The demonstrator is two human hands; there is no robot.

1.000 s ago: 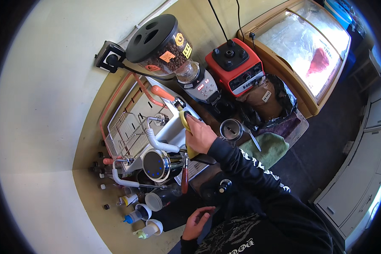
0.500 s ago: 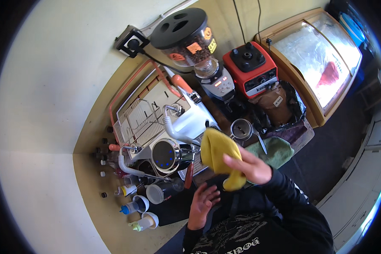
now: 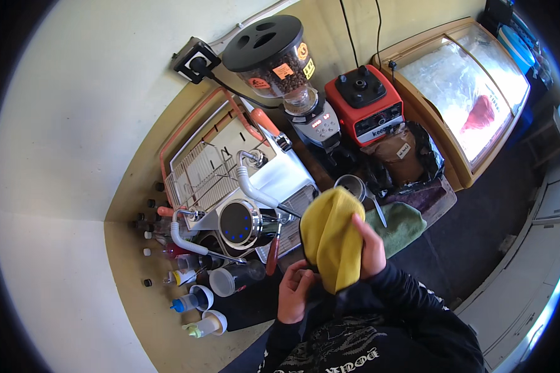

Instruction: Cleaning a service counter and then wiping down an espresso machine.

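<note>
A yellow cloth (image 3: 333,230) hangs in front of my body, gripped by my right hand (image 3: 372,248) along its right side. My left hand (image 3: 295,291) is at the cloth's lower left, its fingers curled in. Something dark is at those fingers, but its kind is hidden by the cloth and my dark clothing. Just left of the cloth stands the espresso machine (image 3: 277,168), with a reddish-brown handle (image 3: 273,253) jutting toward me. Beyond the cloth sits a round metal-rimmed cup (image 3: 351,183), partly covered, beside a light-coloured utensil (image 3: 377,209).
A green cloth (image 3: 401,229) lies at the counter's right edge. Behind are a coffee grinder (image 3: 317,121), a red blender base (image 3: 364,102), an open black bag (image 3: 410,155) and a glass-topped case (image 3: 473,93). Bottles, a jar (image 3: 227,281) and cups (image 3: 211,322) stand at left.
The yellow cloth now hangs longer and more upright, with my right hand turned along its side. My left hand has curled its fingers and come against the cloth's lower left.
</note>
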